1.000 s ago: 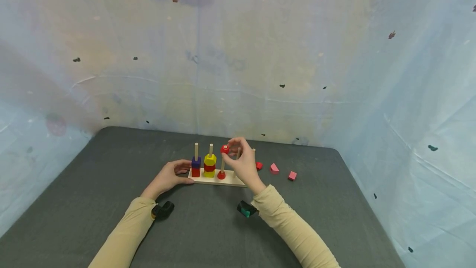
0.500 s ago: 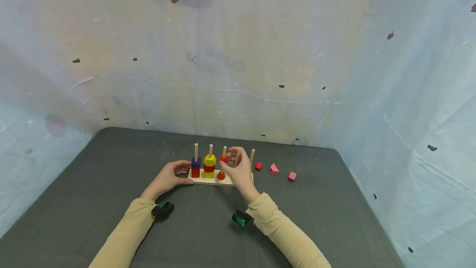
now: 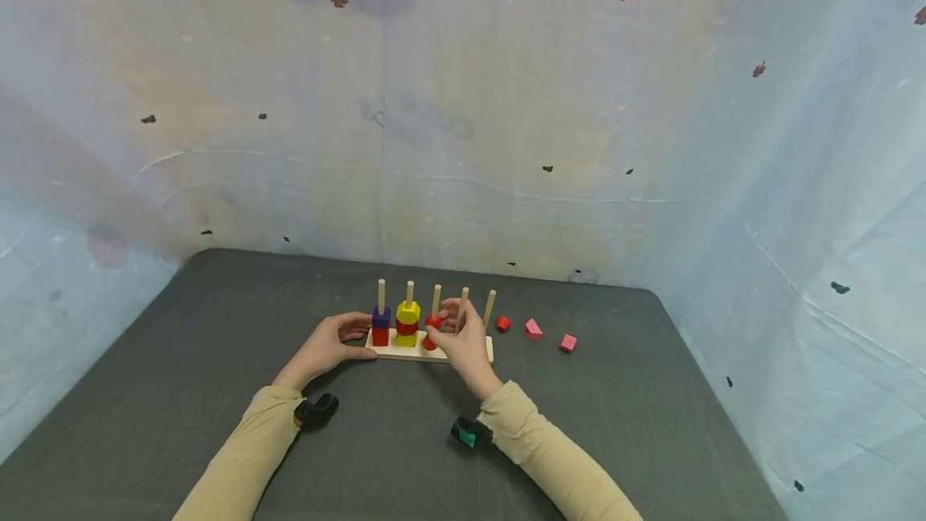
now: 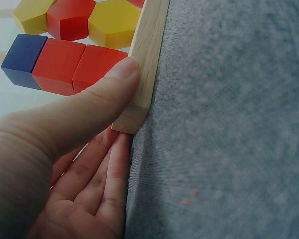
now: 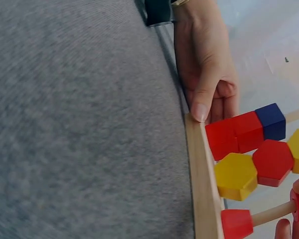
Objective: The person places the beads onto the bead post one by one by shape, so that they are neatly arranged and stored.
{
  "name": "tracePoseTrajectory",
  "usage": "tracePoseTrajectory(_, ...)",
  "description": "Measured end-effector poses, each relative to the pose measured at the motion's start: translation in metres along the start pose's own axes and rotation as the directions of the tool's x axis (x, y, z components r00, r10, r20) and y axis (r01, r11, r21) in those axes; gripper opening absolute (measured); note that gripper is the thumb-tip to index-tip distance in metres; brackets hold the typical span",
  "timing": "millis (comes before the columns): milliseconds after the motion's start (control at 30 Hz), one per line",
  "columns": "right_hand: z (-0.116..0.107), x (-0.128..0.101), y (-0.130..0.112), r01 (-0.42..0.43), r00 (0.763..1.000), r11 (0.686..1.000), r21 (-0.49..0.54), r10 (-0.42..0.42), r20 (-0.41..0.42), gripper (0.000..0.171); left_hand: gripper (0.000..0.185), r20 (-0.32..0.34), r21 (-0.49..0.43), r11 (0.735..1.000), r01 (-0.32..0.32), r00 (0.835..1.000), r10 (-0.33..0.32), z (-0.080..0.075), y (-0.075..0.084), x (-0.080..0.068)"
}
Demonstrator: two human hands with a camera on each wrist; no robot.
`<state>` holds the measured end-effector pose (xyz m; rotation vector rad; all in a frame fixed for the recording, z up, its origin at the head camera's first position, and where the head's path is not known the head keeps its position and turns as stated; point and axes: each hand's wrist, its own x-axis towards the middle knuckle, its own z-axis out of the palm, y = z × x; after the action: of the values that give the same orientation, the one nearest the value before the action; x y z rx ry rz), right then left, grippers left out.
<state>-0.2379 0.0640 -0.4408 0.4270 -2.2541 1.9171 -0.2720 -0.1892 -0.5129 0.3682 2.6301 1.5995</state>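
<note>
Fingers (image 5: 282,231) of the right hand (image 3: 469,350) are bent and pinch a red bead (image 3: 432,321), which has slid from the top of the third peg (image 3: 437,296) down its shaft. It is now threaded securely, nearing the red bead at the peg's foot (image 5: 236,224); the right wrist view still shows bare dowel between them. The left hand (image 3: 325,348) grips one end of the wooden base (image 3: 405,354), thumb on the front edge, apparently steadying it.

Beside that hand, two red cubes (image 4: 57,62) sit under a blue cube (image 4: 24,60); the next peg carries a red hexagon (image 4: 71,19) between two yellow hexagons (image 4: 114,22). The fourth peg (image 3: 462,308) rises within the right hand's grasp, crowding it; the fifth peg (image 3: 489,306) is bare. Rightward on the counter (image 3: 376,457) lie a loose red block (image 3: 502,323), a pink triangular block (image 3: 533,330) and a pink cube (image 3: 568,342).
</note>
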Motion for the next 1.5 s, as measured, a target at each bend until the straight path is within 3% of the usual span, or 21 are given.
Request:
tracePoseTrajectory(567,0.0,-0.003,0.008,-0.05,0.998,0.997,-0.056,0.052,0.032,0.028,0.067,0.001,-0.02,1.0,-0.015,1.0,0.015,0.0,0.0,0.0)
tracePoseTrajectory(800,0.001,-0.001,0.019,-0.091,0.995,0.993,-0.072,0.093,0.029,0.03,0.067,0.003,-0.019,1.0,-0.012,1.0,0.012,0.0,0.0,0.0)
tracePoseTrajectory(1067,0.003,0.008,0.053,-0.078,0.997,0.987,-0.144,0.081,0.017,0.03,0.067,0.004,-0.019,1.0,-0.021,1.0,0.021,-0.001,0.004,-0.002)
tracePoseTrajectory(1267,-0.002,0.005,0.05,-0.055,0.996,0.985,-0.164,0.067,0.064,0.033,0.067,-0.002,-0.019,1.0,-0.016,1.0,0.016,0.001,-0.001,0.0)
tracePoseTrajectory(1500,-0.016,-0.005,0.046,0.014,0.988,0.97,-0.243,0.024,0.153,0.05,0.067,-0.001,-0.023,1.0,-0.014,1.0,0.014,0.0,-0.001,0.0)
